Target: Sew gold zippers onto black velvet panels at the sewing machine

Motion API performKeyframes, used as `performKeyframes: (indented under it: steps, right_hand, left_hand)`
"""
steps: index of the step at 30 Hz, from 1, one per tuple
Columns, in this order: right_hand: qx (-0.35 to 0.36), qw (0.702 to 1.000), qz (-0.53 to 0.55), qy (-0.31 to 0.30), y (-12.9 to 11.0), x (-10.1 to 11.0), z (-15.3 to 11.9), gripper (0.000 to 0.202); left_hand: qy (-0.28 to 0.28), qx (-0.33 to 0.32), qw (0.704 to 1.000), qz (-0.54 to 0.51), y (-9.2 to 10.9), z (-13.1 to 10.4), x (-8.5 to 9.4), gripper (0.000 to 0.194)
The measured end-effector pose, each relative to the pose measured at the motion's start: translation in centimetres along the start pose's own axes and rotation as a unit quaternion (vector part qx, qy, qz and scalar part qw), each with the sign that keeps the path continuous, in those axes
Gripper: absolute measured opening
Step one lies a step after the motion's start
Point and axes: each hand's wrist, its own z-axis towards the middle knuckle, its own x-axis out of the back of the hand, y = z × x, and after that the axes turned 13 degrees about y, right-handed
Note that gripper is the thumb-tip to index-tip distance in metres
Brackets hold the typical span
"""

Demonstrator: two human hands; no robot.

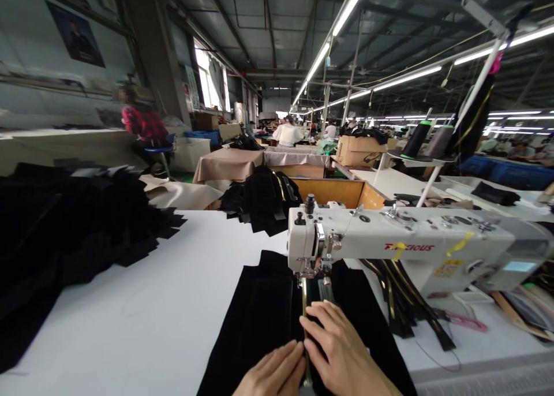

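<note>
A black fabric panel (264, 309) lies on the white table under the needle area of a sewing machine (346, 240). Down its middle runs a black zipper with gold teeth (304, 295), leading up to the presser foot (303, 276). My left hand (274, 370) rests on the panel, fingers stretched out side by side, tips at the zipper's left edge. My right hand (337, 347) lies over the zipper's right side, fingers somewhat spread and pressing down just below the foot. Both thumbs are partly hidden or low against the cloth.
Black fabric pieces (86, 228) are heaped on the left, with another black pile (268, 197) behind the machine. Zipper strips (402, 298) and pink-handled scissors (467, 321) lie right. Thread cones (416, 139) stand above. A person in a checked shirt (147, 122) sits far left.
</note>
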Motion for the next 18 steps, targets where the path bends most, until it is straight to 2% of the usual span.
performKeyframes:
  steps: [3,8,14,18]
  right_hand:
    - [-0.015,1.000,0.008,0.000,0.2,-0.3,0.4,0.032]
    - [-0.026,0.999,0.018,-0.009,0.3,-0.4,0.9,0.034]
    - [-0.020,1.000,0.017,-0.005,0.8,-0.6,1.3,0.033]
    - [-0.021,1.000,0.020,-0.004,1.3,-0.8,1.5,0.033]
  left_hand:
    - [-0.034,0.005,0.999,-0.010,-0.5,0.5,0.0,0.040]
    - [-0.094,0.060,0.993,-0.033,-0.7,0.8,0.0,0.076]
    - [-0.154,0.075,0.983,-0.071,-1.0,2.0,0.6,0.082]
    - [-0.200,0.083,0.972,-0.088,-1.4,3.2,1.1,0.078]
